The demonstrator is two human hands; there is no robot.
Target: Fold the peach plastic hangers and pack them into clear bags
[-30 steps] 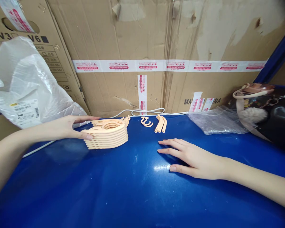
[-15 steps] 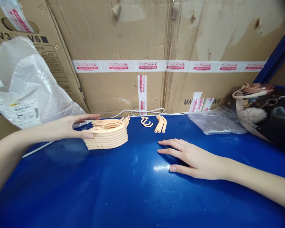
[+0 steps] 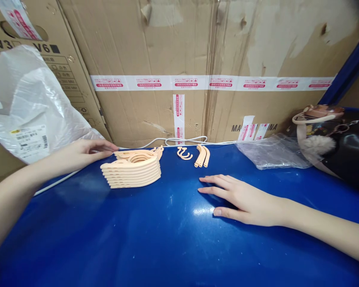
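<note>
A neat stack of cream plastic folding hangers [image 3: 134, 173] stands on the blue tabletop [image 3: 155, 239], left of centre. Behind its left end is my left hand [image 3: 83, 153], fingers stretched toward the stack's back edge, holding nothing; whether the fingertips touch it I cannot tell. My right hand [image 3: 233, 197] rests on the tabletop with its fingers spread and nothing in them. Beyond it lie several curved cream hanger arms [image 3: 202, 156], side by side. Loose cream hooks [image 3: 184, 153] lie between those pieces and the stack.
Large taped cardboard boxes [image 3: 155, 52] wall off the back. A white plastic bag [image 3: 32, 107] with a label stands at left. A thin white cable [image 3: 158, 139] runs along the rear edge. On the right are a clear plastic bag [image 3: 275, 153] and a black bag [image 3: 351, 155].
My left hand has let go of the hanger stack's left end and moved back and slightly left. The stack and my right hand have stayed put.
</note>
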